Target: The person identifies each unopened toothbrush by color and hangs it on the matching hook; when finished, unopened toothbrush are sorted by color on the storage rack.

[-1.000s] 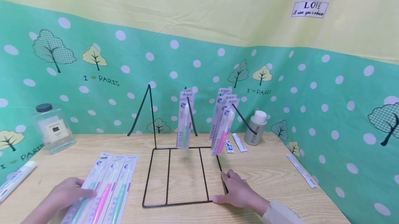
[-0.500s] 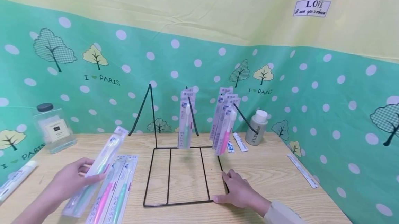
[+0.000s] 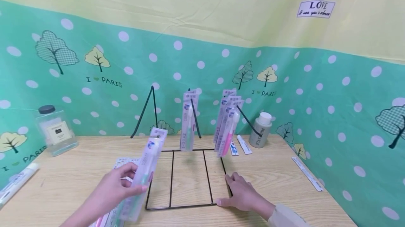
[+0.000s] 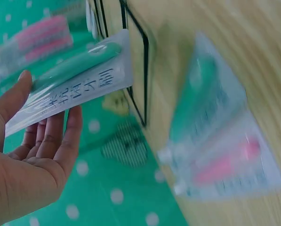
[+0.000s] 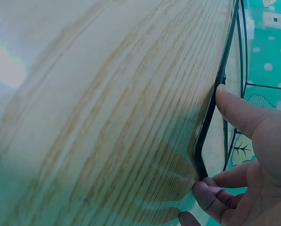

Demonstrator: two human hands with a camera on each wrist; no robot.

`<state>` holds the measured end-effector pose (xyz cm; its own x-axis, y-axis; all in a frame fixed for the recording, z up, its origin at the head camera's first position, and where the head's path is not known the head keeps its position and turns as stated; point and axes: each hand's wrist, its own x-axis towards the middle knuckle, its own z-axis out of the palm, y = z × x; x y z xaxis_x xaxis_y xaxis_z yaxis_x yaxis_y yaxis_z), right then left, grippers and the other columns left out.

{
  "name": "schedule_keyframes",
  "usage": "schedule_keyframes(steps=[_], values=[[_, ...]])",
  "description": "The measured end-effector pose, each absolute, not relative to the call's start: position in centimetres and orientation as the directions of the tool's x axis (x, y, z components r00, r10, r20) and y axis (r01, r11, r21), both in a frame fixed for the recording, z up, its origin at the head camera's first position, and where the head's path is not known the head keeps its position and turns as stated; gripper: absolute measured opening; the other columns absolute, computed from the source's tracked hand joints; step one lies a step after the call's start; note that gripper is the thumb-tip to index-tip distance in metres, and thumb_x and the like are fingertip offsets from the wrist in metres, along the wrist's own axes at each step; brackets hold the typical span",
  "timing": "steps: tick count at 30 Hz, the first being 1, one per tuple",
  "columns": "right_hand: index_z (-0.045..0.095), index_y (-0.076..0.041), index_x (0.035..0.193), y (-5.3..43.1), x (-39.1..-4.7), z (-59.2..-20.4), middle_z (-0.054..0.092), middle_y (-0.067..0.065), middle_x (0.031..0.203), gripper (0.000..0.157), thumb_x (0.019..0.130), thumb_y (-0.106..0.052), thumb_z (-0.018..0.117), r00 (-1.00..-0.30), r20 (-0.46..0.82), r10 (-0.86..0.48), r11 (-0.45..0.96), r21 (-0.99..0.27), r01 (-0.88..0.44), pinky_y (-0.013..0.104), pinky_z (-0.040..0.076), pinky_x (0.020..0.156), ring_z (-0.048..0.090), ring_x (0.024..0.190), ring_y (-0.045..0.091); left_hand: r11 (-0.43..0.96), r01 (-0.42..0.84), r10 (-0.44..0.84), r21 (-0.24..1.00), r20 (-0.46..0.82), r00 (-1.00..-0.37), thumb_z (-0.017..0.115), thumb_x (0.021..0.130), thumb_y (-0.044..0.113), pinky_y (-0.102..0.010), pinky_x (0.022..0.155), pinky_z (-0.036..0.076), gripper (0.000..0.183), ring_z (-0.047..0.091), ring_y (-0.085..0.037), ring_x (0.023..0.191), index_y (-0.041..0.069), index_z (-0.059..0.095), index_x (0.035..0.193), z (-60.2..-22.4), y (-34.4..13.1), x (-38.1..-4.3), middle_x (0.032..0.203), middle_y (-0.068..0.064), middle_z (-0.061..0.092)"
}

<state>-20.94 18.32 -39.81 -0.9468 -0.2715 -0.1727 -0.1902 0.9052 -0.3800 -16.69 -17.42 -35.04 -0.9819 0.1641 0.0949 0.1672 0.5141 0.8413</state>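
My left hand (image 3: 110,190) pinches a packaged toothbrush (image 3: 146,170) with a green handle, tilted above the table by the rack's left side. In the left wrist view the thumb lies on one side of the pack (image 4: 84,82), fingers on the other. My right hand (image 3: 242,194) grips the front right corner of a black wire display rack (image 3: 171,181). Thumb and fingers sit on its base bars in the right wrist view. A green packaged toothbrush (image 3: 188,128) hangs in front on the middle hook, several more (image 3: 228,134) on the right one. The left hook (image 3: 141,112) carries none.
Two more packaged toothbrushes (image 4: 225,165), green and pink, lie on the table, partly behind my left hand in the head view. A clear bottle (image 3: 57,132) and a white tube (image 3: 17,183) are at left. A grey bottle (image 3: 260,130) and small toothpaste tubes (image 3: 244,144) stand behind right.
My left hand has lifted the green toothbrush pack off the table and carried it right, to the rack's left side. The right hand stays on the rack corner.
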Motion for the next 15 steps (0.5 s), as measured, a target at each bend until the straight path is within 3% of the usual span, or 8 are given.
schedule_keyframes(steps=[8,15], values=[[0.039,0.005,0.134,18.2,-20.9,-39.9,0.046,0.010,0.107,0.098,0.067,-0.059,0.068,-0.951,-0.169,-0.260,0.907,-0.380,-0.181,0.061,0.032,0.090,0.046,0.098,0.026,0.415,0.239,0.336,0.878,0.096,-0.937,0.077,0.067,0.034,-0.037,0.063,0.052,0.043,0.061,-0.015,0.075,0.011,0.056,0.096,-35.2,-12.3,-15.6,0.089,-0.002,0.062],[0.040,0.005,0.133,18.3,-21.0,-39.9,0.046,0.009,0.106,0.098,0.066,-0.060,0.068,-0.954,-0.169,-0.248,0.914,-0.367,-0.173,0.063,0.032,0.090,0.046,0.097,0.026,0.424,0.405,0.377,0.810,0.249,-0.892,0.074,0.070,0.040,-0.038,0.069,0.048,0.034,0.062,-0.006,0.078,0.022,0.056,0.092,-33.6,-9.7,-14.3,0.088,0.011,0.063]])
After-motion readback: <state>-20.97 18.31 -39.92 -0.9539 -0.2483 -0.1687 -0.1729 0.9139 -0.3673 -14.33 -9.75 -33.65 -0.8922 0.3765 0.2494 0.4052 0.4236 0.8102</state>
